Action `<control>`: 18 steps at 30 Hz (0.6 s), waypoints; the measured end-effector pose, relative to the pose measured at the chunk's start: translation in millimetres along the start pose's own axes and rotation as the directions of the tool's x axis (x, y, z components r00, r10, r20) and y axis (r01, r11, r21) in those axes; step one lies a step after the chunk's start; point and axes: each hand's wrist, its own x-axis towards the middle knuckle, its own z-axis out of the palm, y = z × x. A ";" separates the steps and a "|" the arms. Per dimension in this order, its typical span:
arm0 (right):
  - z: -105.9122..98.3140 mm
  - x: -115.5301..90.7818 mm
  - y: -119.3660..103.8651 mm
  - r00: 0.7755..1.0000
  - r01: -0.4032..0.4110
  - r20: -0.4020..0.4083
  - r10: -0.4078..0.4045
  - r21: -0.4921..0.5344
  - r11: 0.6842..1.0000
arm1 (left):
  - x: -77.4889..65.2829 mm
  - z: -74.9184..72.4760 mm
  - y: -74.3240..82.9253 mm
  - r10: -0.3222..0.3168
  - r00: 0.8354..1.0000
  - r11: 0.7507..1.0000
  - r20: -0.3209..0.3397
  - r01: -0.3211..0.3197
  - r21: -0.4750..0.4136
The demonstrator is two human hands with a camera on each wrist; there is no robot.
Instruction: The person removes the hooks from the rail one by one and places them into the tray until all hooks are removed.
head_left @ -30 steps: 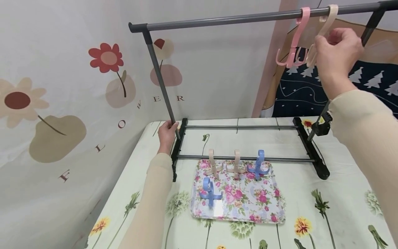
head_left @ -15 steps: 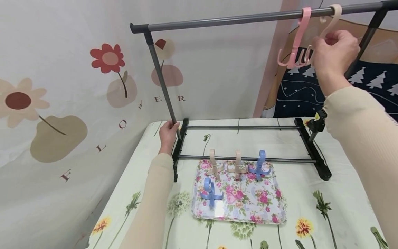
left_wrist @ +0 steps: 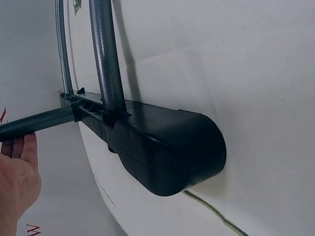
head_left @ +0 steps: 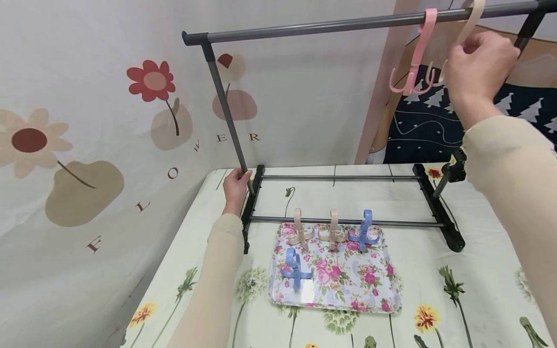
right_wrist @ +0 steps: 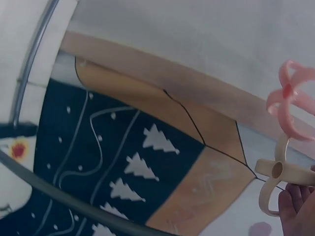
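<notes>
My right hand (head_left: 483, 70) pinches the stem of a cream multi-prong hook (head_left: 471, 20) at the right end of the grey top rail (head_left: 304, 30). The hook's curved top is at the rail; in the right wrist view its prongs (right_wrist: 278, 169) show beside my fingertips. Left of it, a pink hook (head_left: 419, 50) of the same kind hangs from the rail. My left hand (head_left: 236, 189) grips the rack's left upright (head_left: 227, 111) low down, near the black foot (left_wrist: 167, 152). In the left wrist view my fingers lie along that post, partly hidden.
A floral tray (head_left: 335, 290) lies on the flower-print tablecloth (head_left: 491, 290). On it are two beige hooks (head_left: 333, 229) and two blue hooks (head_left: 296, 270). A lower crossbar (head_left: 404, 224) runs just behind the tray. Printed fabric (head_left: 304, 96) hangs behind the rack.
My right hand moves slightly left and down, then right and up, and the cream hook ends farther right along the rail, away from the pink one. My left hand stays on the upright.
</notes>
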 end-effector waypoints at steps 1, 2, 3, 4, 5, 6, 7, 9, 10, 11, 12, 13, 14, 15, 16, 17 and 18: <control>-1.3 0.4 -2.3 1.000 0.005 -0.002 -0.005 -0.039 0.999 | 0.1 0.0 0.4 0.001 1.000 1.000 -0.001 -0.001 0.000; -2.4 0.5 -4.7 1.000 0.012 -0.005 -0.013 -0.083 0.997 | 0.1 0.1 0.9 0.002 1.000 1.000 -0.001 -0.002 0.002; -3.5 0.7 -7.0 1.000 0.024 -0.005 -0.025 -0.127 0.992 | 0.2 0.2 1.0 0.003 1.000 1.000 -0.001 -0.003 0.004; -4.3 0.5 -9.2 0.999 0.037 -0.003 -0.038 -0.171 0.985 | 0.3 0.1 1.1 0.002 1.000 1.000 -0.001 -0.002 0.006; -5.0 -0.1 -11.1 0.999 0.048 0.000 -0.050 -0.212 0.976 | 0.1 0.0 1.3 0.002 1.000 1.000 0.000 -0.002 0.005; -5.6 -0.8 -12.8 0.998 0.059 0.004 -0.060 -0.246 0.967 | -0.1 -0.4 1.3 0.000 1.000 1.000 0.001 0.000 0.006; -6.2 -1.4 -14.3 0.998 0.067 0.007 -0.067 -0.272 0.960 | -0.5 -0.8 1.2 -0.003 1.000 1.000 0.003 0.003 0.009; -7.1 -2.2 -16.9 0.997 0.079 0.011 -0.079 -0.304 0.949 | -1.2 -2.0 1.0 -0.008 1.000 1.000 0.004 0.008 0.010; -7.6 -2.2 -18.3 0.997 0.078 0.010 -0.079 -0.303 0.950 | -1.7 -2.5 1.5 -0.010 1.000 1.000 0.004 0.010 0.011; -8.2 -1.7 -20.1 0.997 0.075 0.004 -0.077 -0.295 0.953 | -2.1 -2.9 1.9 -0.011 1.000 1.000 0.003 0.011 0.014; -8.9 -0.8 -22.3 0.997 0.072 -0.003 -0.076 -0.282 0.957 | -2.4 -3.3 2.2 -0.012 1.000 1.000 0.003 0.012 0.016; -9.5 -0.3 -24.5 0.997 0.072 -0.010 -0.078 -0.270 0.960 | -2.6 -3.5 2.6 -0.010 1.000 1.000 0.001 0.010 0.017; -10.2 0.0 -26.8 0.997 0.072 -0.017 -0.079 -0.252 0.965 | -2.5 -3.8 2.9 -0.008 1.000 1.000 -0.002 0.008 0.020; -10.9 0.4 -29.0 0.997 0.072 -0.025 -0.080 -0.236 0.969 | -2.5 -3.9 3.1 -0.006 1.000 1.000 -0.004 0.006 0.025; -11.7 0.4 -30.6 0.996 0.072 -0.029 -0.081 -0.218 0.973 | -2.5 -3.8 3.3 -0.005 1.000 1.000 -0.006 0.005 0.027; -12.7 0.2 -31.7 0.996 0.072 -0.031 -0.079 -0.196 0.978 | -2.8 -3.8 3.5 -0.006 1.000 1.000 -0.005 0.006 0.028; -13.8 -0.7 -32.2 0.997 0.069 -0.032 -0.076 -0.175 0.982 | -2.8 -3.6 3.7 -0.007 1.000 1.000 -0.003 0.007 0.029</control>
